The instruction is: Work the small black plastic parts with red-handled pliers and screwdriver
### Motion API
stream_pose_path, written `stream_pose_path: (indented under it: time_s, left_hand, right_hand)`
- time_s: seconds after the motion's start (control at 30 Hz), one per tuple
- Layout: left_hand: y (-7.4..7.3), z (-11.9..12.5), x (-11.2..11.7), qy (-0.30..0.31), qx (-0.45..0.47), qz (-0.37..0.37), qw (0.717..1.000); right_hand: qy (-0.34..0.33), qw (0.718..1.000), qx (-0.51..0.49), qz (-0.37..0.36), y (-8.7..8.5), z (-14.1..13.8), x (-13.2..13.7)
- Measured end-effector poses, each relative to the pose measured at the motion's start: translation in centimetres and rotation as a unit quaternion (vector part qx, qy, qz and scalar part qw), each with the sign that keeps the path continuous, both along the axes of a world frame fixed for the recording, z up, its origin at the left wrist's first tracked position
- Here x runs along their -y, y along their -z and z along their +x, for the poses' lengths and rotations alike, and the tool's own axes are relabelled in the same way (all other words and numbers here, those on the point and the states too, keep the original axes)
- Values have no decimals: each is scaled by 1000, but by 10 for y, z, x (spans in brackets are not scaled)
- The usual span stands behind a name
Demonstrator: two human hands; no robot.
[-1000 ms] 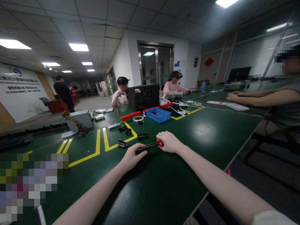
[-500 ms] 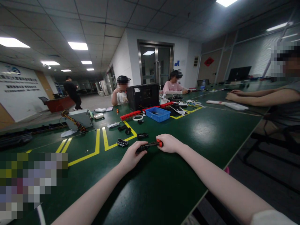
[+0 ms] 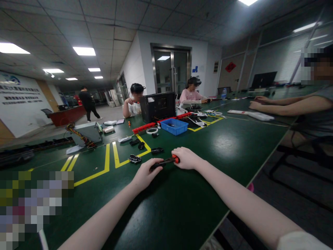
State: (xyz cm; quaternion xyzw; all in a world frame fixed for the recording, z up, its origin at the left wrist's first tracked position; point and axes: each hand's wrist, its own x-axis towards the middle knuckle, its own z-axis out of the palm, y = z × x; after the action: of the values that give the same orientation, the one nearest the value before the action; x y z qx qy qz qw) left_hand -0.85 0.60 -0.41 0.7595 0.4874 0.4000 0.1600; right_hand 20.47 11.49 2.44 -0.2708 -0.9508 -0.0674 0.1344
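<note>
Gripping a red-handled tool (image 3: 176, 159), our right hand (image 3: 186, 158) curled snug, our left hand (image 3: 147, 173) pinching a black part (image 3: 156, 165), fingers (image 3: 156, 160) barely parted around it, blue bin (image 3: 174, 131) farther back.

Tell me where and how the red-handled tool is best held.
Probably by the red end of the red-handled tool, fingers wrapped, coming from the right, where the right hand grips it. Its dark, slender end points left, toward the black piece in the left hand. Fingers hide most of the handle.
</note>
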Motion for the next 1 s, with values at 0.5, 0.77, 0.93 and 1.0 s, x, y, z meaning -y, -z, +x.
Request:
stream_pose_path:
  time_s: [0.5, 0.77, 0.93, 1.0]
  left_hand:
    - [1, 0, 0, 3, -21, 30, 999]
    - [1, 0, 0, 6, -27, 27, 999]
    - [-2, 1, 1, 0, -25, 12, 1000]
    - [-2, 1, 1, -11, -23, 11, 1000]
  right_hand:
    - [12, 999, 5, -35, 1, 0, -1]
    - [7, 1000, 0, -20, 2, 0, -1]
    - [-1, 1000, -8, 28, -1, 0, 0]
    - [2, 999, -12, 39, -2, 0, 0]
